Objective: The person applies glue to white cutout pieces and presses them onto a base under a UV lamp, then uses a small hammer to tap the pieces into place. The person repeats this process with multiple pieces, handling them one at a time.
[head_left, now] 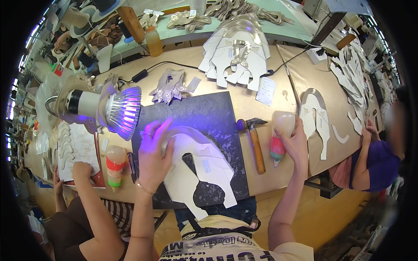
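Now | right hand: clamped on red-banded bottle, contents unclear | left hand: fingers apart by cutout

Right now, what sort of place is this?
Likely a shoe-parts workshop: a stack of white cut pieces, a hammer beside the dark board, and a squeeze bottle in the right hand.

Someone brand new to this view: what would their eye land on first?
Probably the ribbed lamp glowing purple, left of centre over the edge of the dark board. Then the white arched piece on that board, with the left hand at its left side. Farther right, the right hand holds a red-banded bottle, nozzle down.
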A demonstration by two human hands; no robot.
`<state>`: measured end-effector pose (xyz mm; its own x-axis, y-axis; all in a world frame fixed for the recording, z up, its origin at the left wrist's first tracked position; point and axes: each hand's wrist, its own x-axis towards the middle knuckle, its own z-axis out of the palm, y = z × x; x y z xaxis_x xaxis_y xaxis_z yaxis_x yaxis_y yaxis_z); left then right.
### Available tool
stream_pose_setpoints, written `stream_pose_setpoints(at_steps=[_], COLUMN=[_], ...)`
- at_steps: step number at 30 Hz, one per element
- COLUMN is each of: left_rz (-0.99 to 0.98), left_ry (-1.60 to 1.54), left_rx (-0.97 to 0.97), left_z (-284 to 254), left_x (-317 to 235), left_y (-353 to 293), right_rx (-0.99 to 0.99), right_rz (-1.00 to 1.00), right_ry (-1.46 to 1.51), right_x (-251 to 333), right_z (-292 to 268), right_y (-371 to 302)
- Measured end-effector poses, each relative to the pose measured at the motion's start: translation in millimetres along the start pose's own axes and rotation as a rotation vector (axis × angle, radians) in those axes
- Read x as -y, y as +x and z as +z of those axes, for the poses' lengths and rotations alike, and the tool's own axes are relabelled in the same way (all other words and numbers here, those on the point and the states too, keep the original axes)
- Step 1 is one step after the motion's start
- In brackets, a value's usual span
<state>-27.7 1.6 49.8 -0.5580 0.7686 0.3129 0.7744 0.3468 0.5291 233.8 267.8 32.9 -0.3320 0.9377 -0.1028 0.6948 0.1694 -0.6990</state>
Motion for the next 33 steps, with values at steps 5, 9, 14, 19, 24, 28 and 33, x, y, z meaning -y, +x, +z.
stream_pose_setpoints(at_steps=[5,9,14,19,24,28,33], left_rz=[-0.007,-0.104,-0.274,-0.147,-0.196,-0.186,-0.185], left_ry=[-0.026,0.015,-0.06,0.109,0.009,0.003,-0.015], left_rx=[-0.038,0.013,-0.102,-0.103,-0.119,-0.11,-0.105], left_z=[7.4,8.3,12.1,20.8,24.5,24.7,25.2], left_x=[-4.7,9.8,22.3,22.4,23.6,26.1,28.5], left_y=[-2.2,-23.2,-58.2,-68.8,-68.7,-70.2,-70.3], right_rx=[-0.295,-0.221,-0.238,0.066,0.387,0.474,0.375], right_rz=[-0.152,-0.328,-0.462,-0.586,-0.68,-0.499,-0.41], right_ry=[-0.141,-0.149,-0.368,-0.09,-0.042,-0.09,-0.29], right_x=[-2.3,-2.8,20.2,72.9,136.2,190.0,221.4], right_z=[-1.9,-3.7,5.3,47.4,115.2,175.2,238.3], right_y=[9.8,23.6,39.3,34.6,46.3,84.3,84.4])
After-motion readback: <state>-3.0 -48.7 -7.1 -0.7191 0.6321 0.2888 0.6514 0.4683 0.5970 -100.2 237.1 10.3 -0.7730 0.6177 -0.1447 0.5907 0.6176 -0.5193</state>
